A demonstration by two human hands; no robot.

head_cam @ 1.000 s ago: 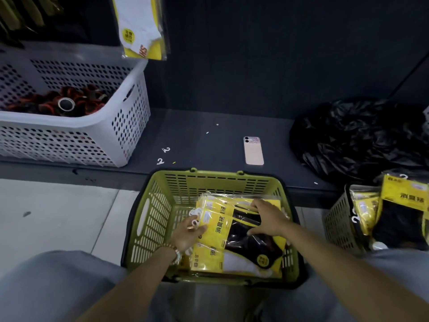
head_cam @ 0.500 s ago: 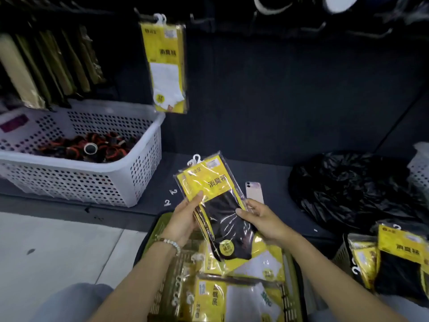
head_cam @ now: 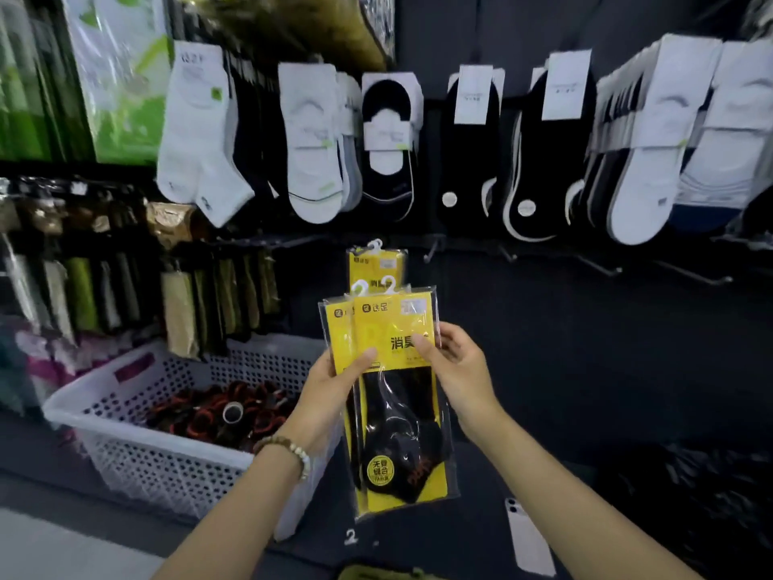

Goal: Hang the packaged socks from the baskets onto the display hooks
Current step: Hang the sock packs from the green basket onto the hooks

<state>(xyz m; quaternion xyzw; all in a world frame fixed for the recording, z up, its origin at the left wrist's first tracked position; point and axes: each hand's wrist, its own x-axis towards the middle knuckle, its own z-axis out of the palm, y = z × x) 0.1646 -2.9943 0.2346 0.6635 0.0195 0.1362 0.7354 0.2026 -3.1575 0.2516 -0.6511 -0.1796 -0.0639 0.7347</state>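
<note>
Two overlapping sock packs (head_cam: pixel 397 433) (yellow cards, black socks, white hangers) stand upright before the dark display wall (head_cam: pixel 564 328); left hand (head_cam: pixel 330 387) and right hand (head_cam: pixel 460 366) pinch their side edges; a white basket (head_cam: pixel 146 466) sits on the dark shelf (head_cam: pixel 460 537).

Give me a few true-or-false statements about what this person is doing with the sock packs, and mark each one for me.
1. The left hand and right hand both hold the yellow sock packs. True.
2. The socks inside those packs are white. False: black socks show through the plastic.
3. A beaded bracelet is on the left wrist. True.
4. The white basket stands to the person's right. False: it stands to the left.
5. Another yellow pack hangs on the display behind the held ones. True.
</note>
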